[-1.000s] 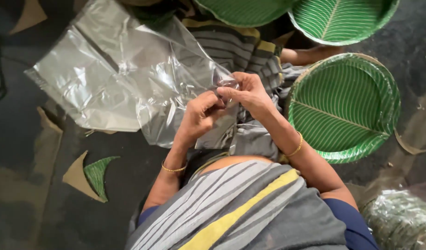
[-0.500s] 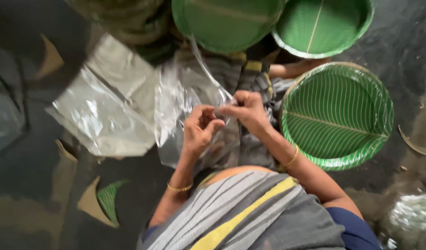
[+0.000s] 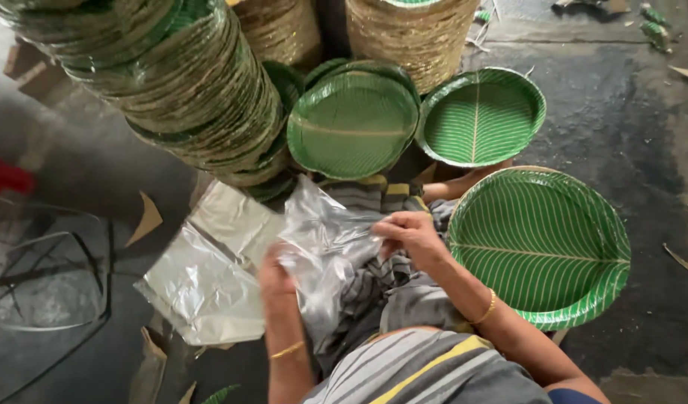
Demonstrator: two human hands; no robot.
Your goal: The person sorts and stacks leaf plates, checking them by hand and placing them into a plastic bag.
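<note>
A clear plastic bag (image 3: 325,239) hangs crumpled over my lap between both hands. My left hand (image 3: 275,275) grips its lower left part, blurred by motion. My right hand (image 3: 407,233) pinches its upper right edge. More flat clear bags (image 3: 209,277) lie on the floor to the left. A green leaf-patterned paper plate (image 3: 542,243) sits right beside my right forearm. Two more green plates (image 3: 353,123) (image 3: 481,116) stand just beyond my knees.
Tall stacks of green and brown paper plates (image 3: 175,82) lean at the upper left, with others (image 3: 415,34) behind. Cardboard scraps (image 3: 148,218) lie on the dark floor. A red object (image 3: 3,178) and more plastic (image 3: 44,284) are at the far left.
The view has tilted up, bringing the plate stacks into sight. My hands have spread apart on the plastic bag, the left one dropping lower.
</note>
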